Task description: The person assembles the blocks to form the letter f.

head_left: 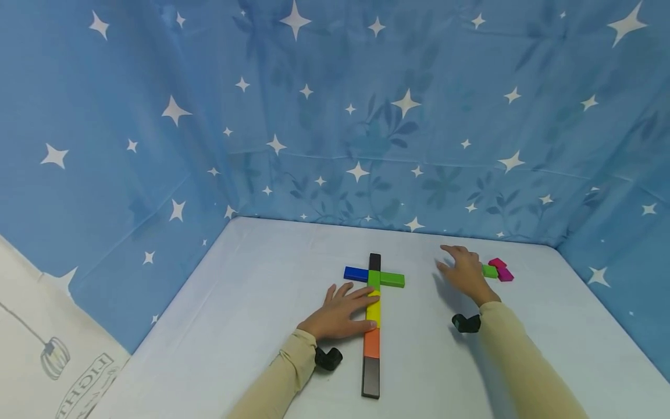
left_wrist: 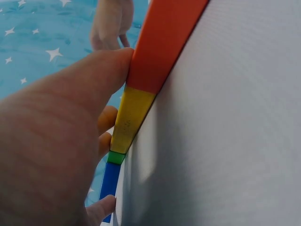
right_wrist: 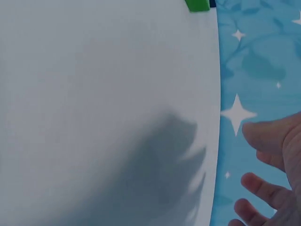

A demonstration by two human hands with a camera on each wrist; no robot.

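Coloured blocks lie in a cross shape on the white table. From far to near, its long line has a black block, a green block, a yellow block, an orange block and a dark grey-brown block. A blue block juts out left, another green block right. My left hand has its fingers spread, fingertips and thumb touching the line around the yellow block. Above the table, my right hand holds nothing, its fingers loosely extended.
Just beyond my right hand lie a partly hidden green piece, a pinkish-red piece and a magenta piece. A blue star-patterned curtain hangs behind the table. Black wrist devices sit under both cuffs.
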